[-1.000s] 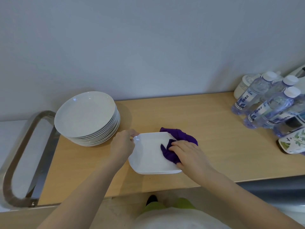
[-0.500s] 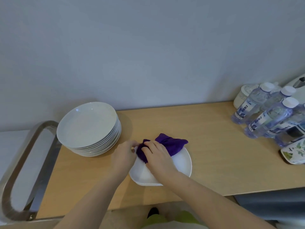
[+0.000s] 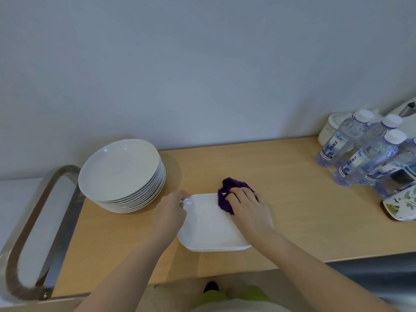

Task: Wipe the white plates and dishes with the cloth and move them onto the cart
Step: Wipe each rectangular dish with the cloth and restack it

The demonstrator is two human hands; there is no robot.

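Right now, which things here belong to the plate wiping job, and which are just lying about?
In the job:
square white dish
purple cloth
stack of round white plates
left hand, right hand

Lying about:
water bottles
white lidded jar
leaf-patterned packet

We count one square white dish (image 3: 211, 224), one purple cloth (image 3: 227, 197) and two hands, the left hand (image 3: 170, 212) and the right hand (image 3: 249, 207). One stack of round white plates (image 3: 122, 174) stands apart; we make out roughly ten rims, though the lower ones blur together. We see four water bottles (image 3: 362, 158) at least, one white lidded jar (image 3: 329, 129), one floral pouch (image 3: 401, 206) and one metal cart handle (image 3: 33, 224).
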